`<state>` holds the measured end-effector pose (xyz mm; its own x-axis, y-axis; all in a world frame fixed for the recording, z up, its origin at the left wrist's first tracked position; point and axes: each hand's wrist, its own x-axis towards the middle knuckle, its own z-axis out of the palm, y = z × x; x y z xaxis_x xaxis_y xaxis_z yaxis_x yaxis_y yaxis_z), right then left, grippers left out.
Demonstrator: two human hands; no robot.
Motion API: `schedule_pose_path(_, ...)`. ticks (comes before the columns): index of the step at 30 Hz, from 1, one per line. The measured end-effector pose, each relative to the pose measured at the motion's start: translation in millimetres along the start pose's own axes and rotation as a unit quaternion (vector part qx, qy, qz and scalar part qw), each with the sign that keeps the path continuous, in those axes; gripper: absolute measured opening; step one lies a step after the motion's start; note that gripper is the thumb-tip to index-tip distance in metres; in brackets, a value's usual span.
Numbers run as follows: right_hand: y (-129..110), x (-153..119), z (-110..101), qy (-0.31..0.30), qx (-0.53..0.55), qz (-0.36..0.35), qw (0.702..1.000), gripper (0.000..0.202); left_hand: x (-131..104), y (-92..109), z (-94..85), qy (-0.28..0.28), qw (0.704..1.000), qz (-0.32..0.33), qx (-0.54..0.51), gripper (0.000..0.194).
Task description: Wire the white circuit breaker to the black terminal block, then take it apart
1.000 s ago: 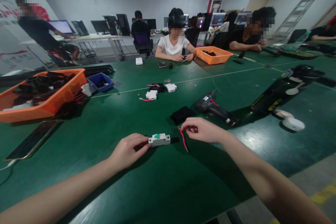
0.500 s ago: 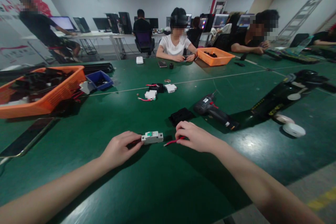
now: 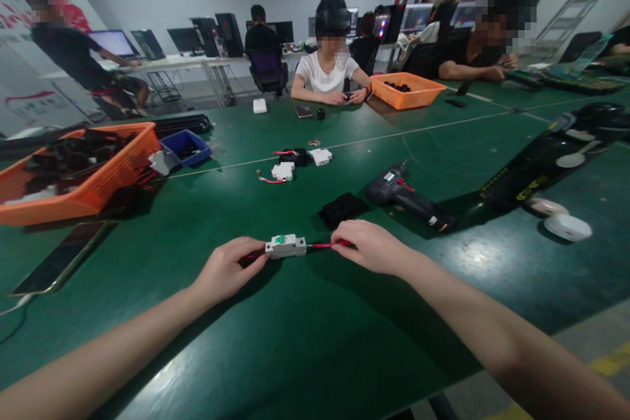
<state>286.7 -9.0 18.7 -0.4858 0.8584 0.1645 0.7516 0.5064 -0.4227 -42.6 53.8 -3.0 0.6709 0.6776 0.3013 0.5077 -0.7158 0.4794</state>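
Note:
A white circuit breaker with a green switch (image 3: 286,247) is held just above the green table by my left hand (image 3: 230,270), whose fingers pinch its left end. Some red shows under those fingers. My right hand (image 3: 367,246) pinches a red wire (image 3: 322,245), and the wire's tip touches the breaker's right end. Behind my right hand lie a black part (image 3: 343,209) and a cordless screwdriver (image 3: 408,197). Farther back are two more white breakers (image 3: 283,172) (image 3: 321,156), the nearer one with a red wire.
On the left are an orange basket (image 3: 105,174) of black parts, a blue bin (image 3: 184,147) and a phone (image 3: 63,259). A black device (image 3: 546,157) and a white round object (image 3: 567,227) stand at the right. Across the green table (image 3: 236,341) sits a person beside another orange basket (image 3: 407,92).
The red wire in my right hand has moved up and left, and its tip now meets the breaker's right end. The camera view has shifted slightly.

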Motion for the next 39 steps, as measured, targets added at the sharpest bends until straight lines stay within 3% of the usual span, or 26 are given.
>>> schedule_pose_path(17, -10.0, -0.8, -4.0, 0.029, 0.014, -0.013, 0.999, 0.007, -1.3, -4.1, 1.5, -0.001, 1.000, 0.001, -0.006, 0.023)
schedule_pose_path(23, -11.1, -0.1, -1.4, 0.006, 0.027, -0.007, 1.000, 0.010, -1.4, -3.3, 0.9, -0.001, 1.000, 0.006, -0.012, 0.023)
schedule_pose_path(39, -9.0, 0.7, 4.1, 0.021, 0.024, -0.007, 0.999, 0.014, -1.1, -0.9, 0.4, 0.015, 1.000, 0.021, 0.003, 0.024)
